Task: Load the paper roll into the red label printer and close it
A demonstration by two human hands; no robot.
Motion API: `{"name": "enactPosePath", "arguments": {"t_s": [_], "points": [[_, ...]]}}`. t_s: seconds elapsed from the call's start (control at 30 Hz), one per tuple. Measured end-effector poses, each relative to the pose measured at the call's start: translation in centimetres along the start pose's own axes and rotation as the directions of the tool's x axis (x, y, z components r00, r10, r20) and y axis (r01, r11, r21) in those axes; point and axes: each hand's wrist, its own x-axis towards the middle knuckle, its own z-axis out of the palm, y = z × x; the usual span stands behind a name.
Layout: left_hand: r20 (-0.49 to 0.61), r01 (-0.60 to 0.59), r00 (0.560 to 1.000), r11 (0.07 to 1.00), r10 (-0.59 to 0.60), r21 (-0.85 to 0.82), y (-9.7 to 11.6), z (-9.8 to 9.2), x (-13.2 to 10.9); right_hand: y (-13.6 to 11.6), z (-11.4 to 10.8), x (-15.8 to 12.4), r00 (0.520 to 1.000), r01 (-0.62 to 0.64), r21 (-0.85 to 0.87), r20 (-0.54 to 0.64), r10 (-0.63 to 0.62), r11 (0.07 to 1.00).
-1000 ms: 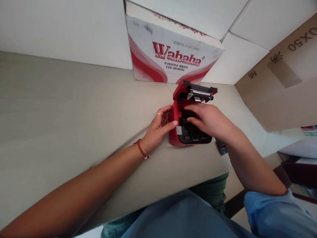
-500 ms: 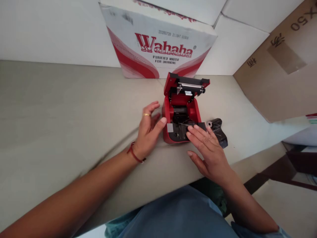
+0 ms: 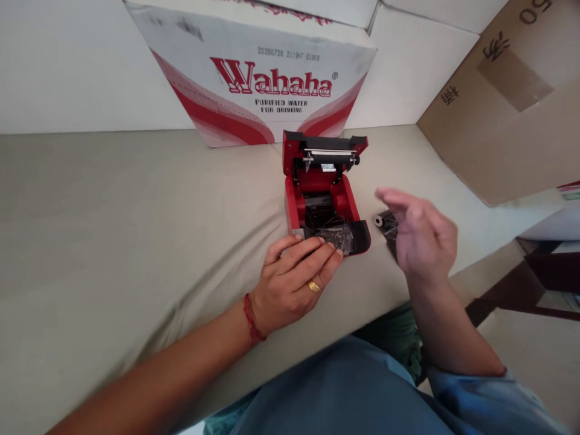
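A small red and black printer [image 3: 290,205] stands with its lid [image 3: 326,151] raised, showing the roller under the lid. Crinkled, shiny black film [image 3: 339,235] runs from inside over its front edge. My left hand [image 3: 296,272] lies on that front edge, fingers stretched out together with their tips on the film. To the right, my right hand [image 3: 423,232] is held up off the printer, a little smeared by motion, its fingers extended and nothing seen in it. Partly behind this hand lies a black roll with a pale core [image 3: 381,222].
Behind the printer stands a white and red water carton [image 3: 272,84], close to the raised lid. A brown cardboard box [image 3: 502,121] is at the right. The cloth-covered table [image 3: 113,241] has folds at left, and its front edge runs near my body.
My left hand has moved from beside the printer onto its front edge and the film. My right hand has lifted off the front and moved right. The view has shifted slightly.
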Motion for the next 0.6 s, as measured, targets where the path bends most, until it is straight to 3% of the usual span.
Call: {"name": "enactPosePath", "arguments": {"t_s": [0.07, 0.17, 0.27, 0.4, 0.6], "points": [[0.003, -0.004, 1.000, 1.000, 0.004, 0.004, 0.0, 0.0, -0.1, 1.5, 1.0, 3.0, 0.994, -0.054, 0.073, -0.095, 0.061, 0.996], [0.020, -0.017, 1.000, 0.999, 0.016, 0.037, 0.0, 0.1, -0.2, 3.2, 3.0, 7.0, 0.997, -0.082, 0.055, -0.007, 0.083, 0.995], [0.031, 0.004, 1.000, 0.999, -0.005, 0.049, 0.2, 0.2, -0.2, 3.3, 4.7, 8.9, 0.994, -0.086, 0.004, 0.065, 0.085, 0.996], [0.032, 0.008, 0.999, 0.999, -0.010, 0.048, 0.4, 0.3, 0.0, 2.3, 5.2, 7.9, 1.000, 0.001, -0.035, 0.026, 0.000, 0.999], [0.017, 0.000, 1.000, 0.998, -0.001, 0.059, 0.5, 0.4, -0.1, 0.6, 3.3, 3.4, 0.998, 0.047, -0.086, -0.028, -0.050, 0.995]]}}
